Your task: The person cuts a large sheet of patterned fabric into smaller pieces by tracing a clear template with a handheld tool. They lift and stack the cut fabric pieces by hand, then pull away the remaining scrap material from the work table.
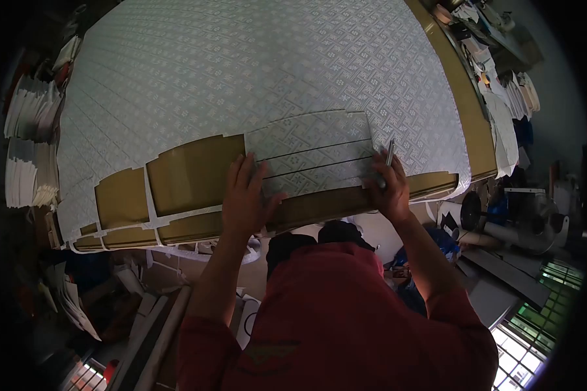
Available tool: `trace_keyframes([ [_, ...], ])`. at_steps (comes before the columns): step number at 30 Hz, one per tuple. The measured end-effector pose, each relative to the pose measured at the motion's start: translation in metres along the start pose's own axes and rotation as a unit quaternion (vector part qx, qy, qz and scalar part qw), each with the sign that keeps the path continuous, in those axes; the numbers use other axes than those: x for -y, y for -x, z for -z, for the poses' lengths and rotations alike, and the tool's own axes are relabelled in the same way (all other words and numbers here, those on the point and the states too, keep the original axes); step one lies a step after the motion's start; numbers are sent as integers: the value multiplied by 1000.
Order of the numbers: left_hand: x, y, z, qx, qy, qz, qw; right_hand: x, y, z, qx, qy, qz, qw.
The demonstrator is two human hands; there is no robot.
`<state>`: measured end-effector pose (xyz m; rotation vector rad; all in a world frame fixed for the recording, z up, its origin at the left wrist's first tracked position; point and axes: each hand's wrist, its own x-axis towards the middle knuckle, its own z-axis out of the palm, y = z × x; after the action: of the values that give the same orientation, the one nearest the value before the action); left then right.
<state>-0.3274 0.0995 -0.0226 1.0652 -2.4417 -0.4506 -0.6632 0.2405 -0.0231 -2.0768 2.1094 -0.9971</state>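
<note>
A patterned pale grey cloth point(267, 72) is spread over a wide tan table. Near its front edge, a cut piece of the same cloth point(313, 146) lies between my two hands, crossed by two dark straight lines. My left hand point(244, 192) rests at the piece's left edge, fingers spread and the thumb pointing inward. At the right edge is my right hand point(390, 186), its fingers curled around a slim silver tool point(390, 154) that points up and away. The tool's lower part is hidden in the hand.
Cut-out gaps in the cloth bare the tan tabletop point(189, 176) on the left. Stacks of folded white material point(32, 137) stand beyond the left edge. Papers and folded pieces point(496, 124) line the right side. A fan point(522, 221) stands at the lower right, and long boards point(143, 339) lean at the lower left.
</note>
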Motion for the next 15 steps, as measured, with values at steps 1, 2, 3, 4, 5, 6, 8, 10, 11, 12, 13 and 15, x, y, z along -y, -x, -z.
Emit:
trace_keyframes([
  [1, 3, -1, 0, 1, 11, -5, 1000, 1, 1, 0, -1, 18, 5, 1000],
  [2, 4, -1, 0, -3, 8, -11, 1000, 2, 3, -2, 1, 28, 0, 1000],
  [3, 4, 0, -2, -8, 5, -15, 1000, 0, 4, -3, -2, 16, 2, 1000],
  [4, 5, 1, -4, -7, 12, -17, 1000, 1, 5, -4, -6, 2, 6, 1000],
  [5, 5, 1, -4, -14, 14, -20, 1000, 2, 6, -2, -4, 6, 6, 1000],
  [6, 6, 1, -4, -23, 14, -23, 999, 3, 5, -2, 0, 15, 4, 1000],
  [8, 4, -1, -1, -19, 5, -16, 1000, 2, 3, -3, 1, 22, 9, 1000],
  [10, 0, 0, 0, -12, -9, -3, 1000, 0, 5, -6, -18, -8, -17, 1000],
  [11, 0, 0, 0, -6, -11, 0, 1000, -1, 5, -5, -18, -14, -14, 1000],
  [12, 0, -1, 0, 2, -15, 2, 1000, -3, 5, -5, -17, -14, -10, 1000],
  [13, 0, -1, 1, 4, -23, 4, 1000, -4, 5, -5, -16, -14, -6, 1000],
  [15, -1, -1, 0, -1, -13, -2, 1000, -9, 5, -7, -21, -26, 0, 999],
])
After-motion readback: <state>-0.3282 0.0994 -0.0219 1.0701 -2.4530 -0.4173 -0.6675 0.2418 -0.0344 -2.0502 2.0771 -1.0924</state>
